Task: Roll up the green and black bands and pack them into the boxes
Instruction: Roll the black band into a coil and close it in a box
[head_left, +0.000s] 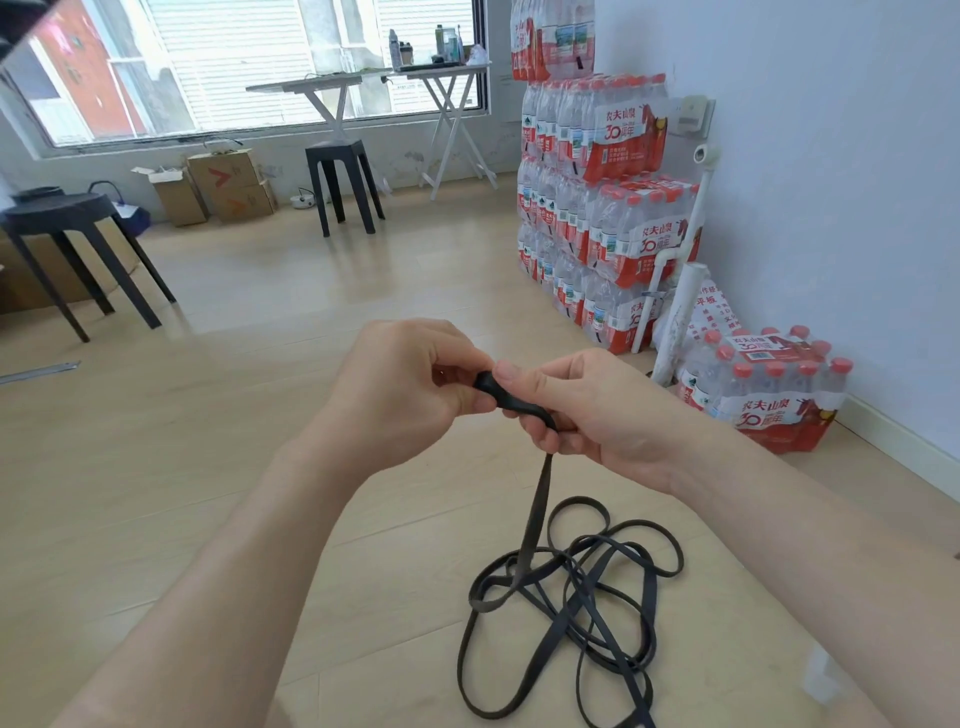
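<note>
As the left hand (410, 384) pinched the started roll and the right hand (587, 415) gripped the strand touching it, the black band (537, 493) hung straight down from the right hand, nearer to it, ending in a loose tangle on the floor (260, 415) below both hands
</note>
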